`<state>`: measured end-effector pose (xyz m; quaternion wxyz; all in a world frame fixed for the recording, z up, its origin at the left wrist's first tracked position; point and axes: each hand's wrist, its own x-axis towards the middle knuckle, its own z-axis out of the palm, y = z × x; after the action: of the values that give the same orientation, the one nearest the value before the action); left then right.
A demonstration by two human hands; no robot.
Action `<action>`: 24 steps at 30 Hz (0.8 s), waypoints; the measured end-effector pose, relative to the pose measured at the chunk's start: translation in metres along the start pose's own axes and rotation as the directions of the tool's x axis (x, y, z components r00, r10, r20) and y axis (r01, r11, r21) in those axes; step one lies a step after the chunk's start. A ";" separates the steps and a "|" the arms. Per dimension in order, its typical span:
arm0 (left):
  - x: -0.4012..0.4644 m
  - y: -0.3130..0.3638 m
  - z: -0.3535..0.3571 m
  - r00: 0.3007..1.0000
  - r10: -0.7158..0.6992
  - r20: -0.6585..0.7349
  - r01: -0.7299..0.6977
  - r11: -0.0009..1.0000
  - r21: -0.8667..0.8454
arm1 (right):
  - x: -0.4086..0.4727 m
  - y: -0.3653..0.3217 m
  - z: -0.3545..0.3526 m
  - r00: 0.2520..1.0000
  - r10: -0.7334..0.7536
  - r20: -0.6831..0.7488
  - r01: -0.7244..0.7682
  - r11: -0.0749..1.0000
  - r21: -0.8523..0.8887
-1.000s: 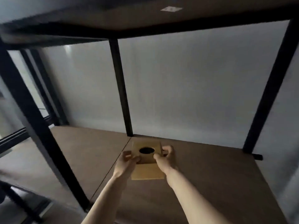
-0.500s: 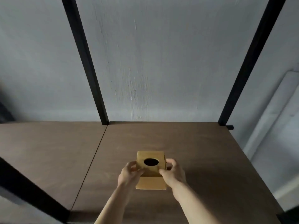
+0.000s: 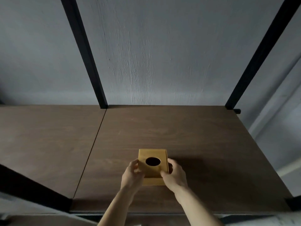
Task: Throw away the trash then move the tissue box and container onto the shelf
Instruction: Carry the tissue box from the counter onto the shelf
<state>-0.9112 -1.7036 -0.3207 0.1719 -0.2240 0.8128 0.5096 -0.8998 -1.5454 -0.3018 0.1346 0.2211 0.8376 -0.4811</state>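
Tissue box held on the shelf

The left hand has its grip clamped on the left side of the wooden tissue box, which sits near the front of the brown shelf; the right hand clamps its right side.

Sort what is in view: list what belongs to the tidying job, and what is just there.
Part of the job:
- wooden tissue box, held at its sides by the left hand and right hand
- shelf board under it

Just there:
- black frame posts
- grey wall
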 end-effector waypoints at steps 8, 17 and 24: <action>-0.020 0.000 -0.012 0.964 0.264 -0.007 -0.242 0.895 0.375 | -0.015 -0.001 -0.011 0.985 -0.174 -0.007 0.156 0.903 -0.401; -0.074 0.013 -0.037 0.843 0.512 0.164 -0.444 0.490 0.750 | -0.078 0.003 -0.053 0.961 -0.277 0.011 0.196 0.652 -0.732; -0.145 0.048 -0.013 0.758 0.569 0.320 -0.555 0.304 0.774 | -0.156 0.030 -0.119 0.936 -0.336 -0.110 0.144 0.647 -0.749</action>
<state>-0.8156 -1.6698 -0.2057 0.0623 0.1802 0.9781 0.0828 -0.7514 -1.4670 -0.1958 0.0442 0.0915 0.9907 -0.0900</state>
